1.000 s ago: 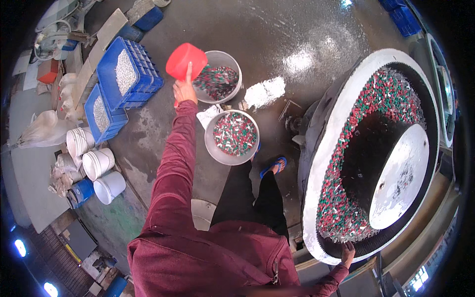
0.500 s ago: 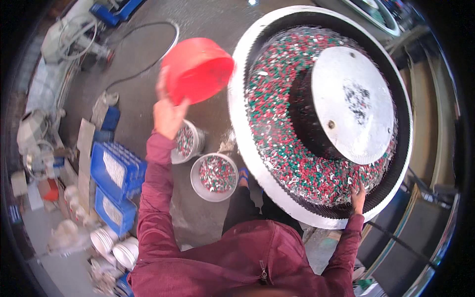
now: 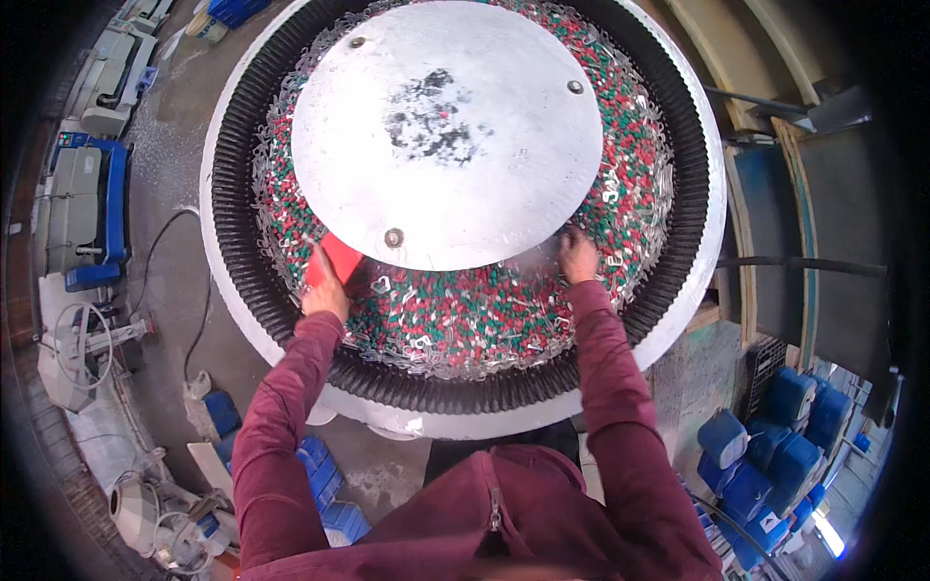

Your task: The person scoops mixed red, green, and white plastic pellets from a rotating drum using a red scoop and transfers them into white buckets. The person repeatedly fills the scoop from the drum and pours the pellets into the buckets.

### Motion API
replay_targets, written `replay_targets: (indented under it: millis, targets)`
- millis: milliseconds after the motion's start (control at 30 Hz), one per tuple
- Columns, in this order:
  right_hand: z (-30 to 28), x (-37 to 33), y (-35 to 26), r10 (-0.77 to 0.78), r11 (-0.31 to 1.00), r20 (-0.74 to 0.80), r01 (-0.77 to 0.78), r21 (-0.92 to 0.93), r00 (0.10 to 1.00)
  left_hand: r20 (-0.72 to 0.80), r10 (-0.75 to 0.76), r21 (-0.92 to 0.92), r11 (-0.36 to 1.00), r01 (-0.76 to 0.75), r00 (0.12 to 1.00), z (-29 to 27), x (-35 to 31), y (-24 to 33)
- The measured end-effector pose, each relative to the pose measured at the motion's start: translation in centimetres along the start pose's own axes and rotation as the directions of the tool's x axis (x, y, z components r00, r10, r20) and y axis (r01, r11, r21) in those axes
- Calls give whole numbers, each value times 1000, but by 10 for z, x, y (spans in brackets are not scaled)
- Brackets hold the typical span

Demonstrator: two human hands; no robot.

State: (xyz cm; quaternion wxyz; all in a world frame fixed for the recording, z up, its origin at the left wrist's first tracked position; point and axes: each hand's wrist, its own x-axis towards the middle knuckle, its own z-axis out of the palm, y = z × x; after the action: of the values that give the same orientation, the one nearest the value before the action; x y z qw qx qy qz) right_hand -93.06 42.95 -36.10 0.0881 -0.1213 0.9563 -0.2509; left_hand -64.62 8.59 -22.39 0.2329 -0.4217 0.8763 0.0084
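In front of me stands a large round tub (image 3: 712, 184) with a white rim and dark ribbed wall, filled with a ring of small red, green and white pellets (image 3: 455, 320). Pale metal hook-shaped pieces (image 3: 610, 184) lie among them. A round white metal cover (image 3: 504, 194) sits over the middle. My left hand (image 3: 326, 289) is closed on a red plastic bowl (image 3: 341, 261), held low in the pellets left of the cover, its lower part hidden. My right hand (image 3: 579, 258) reaches to the pellets at the cover's right front edge; its fingers are partly hidden and blurred.
Blue canisters (image 3: 780, 436) are piled at the lower right. Blue crates (image 3: 320, 474) stand on the floor by my left arm. Machines (image 3: 73, 208) line the far left, with a dark cable (image 3: 205, 290) on the floor. Wooden-edged troughs (image 3: 799, 213) lie at right.
My left hand has brought the red bowl from beside the tub down into the pellets. My right hand has moved from the near rim toward the cover. My view has turned toward the tub.
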Motion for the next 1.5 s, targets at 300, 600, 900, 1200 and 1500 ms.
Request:
replay_targets:
  millis: [300,600,900,1200,1500]
  targets:
    - [-2,-85,-95,55,943,646,-252,216,762,481,204,-631,756,175,853,49,-119,137]
    - [-167,-88,-151,-490,836,481,235,496,727,626,536,-586,-156,795,566,9,-147,186]
    - [-265,-51,-58,-152,987,352,161,6,924,272,629,-690,-400,603,728,-31,-231,87]
    - [-214,-88,-128,-285,953,460,298,47,841,278,410,-462,-736,495,869,-58,-323,-65]
    - [-170,-97,-182,-405,881,522,472,5,751,392,-169,-539,-839,77,904,-12,-379,-231]
